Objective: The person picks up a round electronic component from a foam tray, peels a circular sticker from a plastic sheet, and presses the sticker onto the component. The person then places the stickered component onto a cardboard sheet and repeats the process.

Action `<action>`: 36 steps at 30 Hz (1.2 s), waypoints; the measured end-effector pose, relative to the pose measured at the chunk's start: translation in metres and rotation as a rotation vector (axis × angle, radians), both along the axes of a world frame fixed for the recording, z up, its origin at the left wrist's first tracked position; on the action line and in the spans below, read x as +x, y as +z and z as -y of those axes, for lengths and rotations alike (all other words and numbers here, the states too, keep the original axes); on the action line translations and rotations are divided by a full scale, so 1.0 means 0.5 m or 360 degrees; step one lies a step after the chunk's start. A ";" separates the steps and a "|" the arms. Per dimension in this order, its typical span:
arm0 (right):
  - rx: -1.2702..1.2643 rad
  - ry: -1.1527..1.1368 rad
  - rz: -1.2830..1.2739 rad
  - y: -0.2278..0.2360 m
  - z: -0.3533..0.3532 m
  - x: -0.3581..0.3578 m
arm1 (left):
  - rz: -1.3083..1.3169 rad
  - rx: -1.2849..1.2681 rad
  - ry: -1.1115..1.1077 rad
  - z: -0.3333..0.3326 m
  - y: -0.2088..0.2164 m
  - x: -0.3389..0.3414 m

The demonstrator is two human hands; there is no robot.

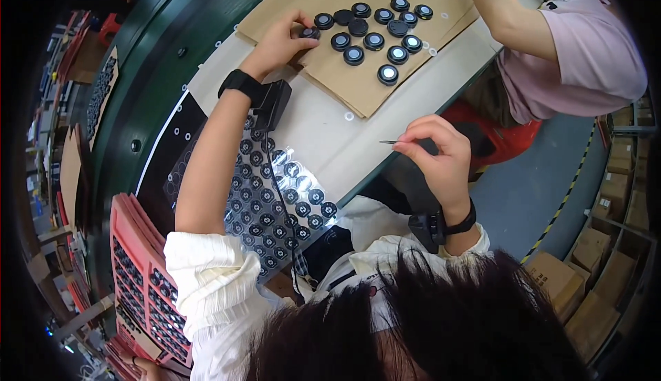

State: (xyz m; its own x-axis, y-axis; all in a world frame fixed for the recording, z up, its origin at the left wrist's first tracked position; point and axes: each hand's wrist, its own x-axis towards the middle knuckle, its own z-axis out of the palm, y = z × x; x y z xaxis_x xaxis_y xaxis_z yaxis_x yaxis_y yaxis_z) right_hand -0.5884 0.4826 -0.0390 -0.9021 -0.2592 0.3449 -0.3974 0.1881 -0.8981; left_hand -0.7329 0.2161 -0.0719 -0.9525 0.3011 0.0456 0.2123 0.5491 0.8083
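Observation:
My left hand (279,45) is closed on a small round black part (310,33) at the left edge of a brown cardboard sheet (344,90). Several similar round black parts (374,41), many with pale discs in their centres, stand on the cardboard to the right of that hand. Off the front edge of the table, my right hand (441,157) pinches a thin, dark, pointed tool (388,141); only its tip sticks out and its kind cannot be made out. A clear sheet of round black stickers (279,205) lies below my left forearm.
A black box-shaped device (274,104) with a cable sits by my left wrist. Along the left runs a green conveyor belt (148,92), with red trays (148,257) of parts nearer me. A co-worker in a pink shirt (592,50) is at the right, near a red stool (513,140).

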 end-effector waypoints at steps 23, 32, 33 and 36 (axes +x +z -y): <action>-0.0475 0.1391 -0.0135 0.120 0.180 -0.058 | -0.0256 0.0253 0.0647 -0.062 0.243 0.443; -0.0981 0.1372 0.1211 0.134 0.185 -0.013 | -0.0477 0.0165 0.0754 -0.071 0.244 0.454; -0.0968 0.1347 0.1168 0.134 0.186 -0.010 | -0.0484 0.0165 0.0765 -0.071 0.245 0.455; -0.0931 0.1268 0.1040 0.130 0.189 -0.004 | -0.0455 0.0287 0.0878 -0.079 0.243 0.456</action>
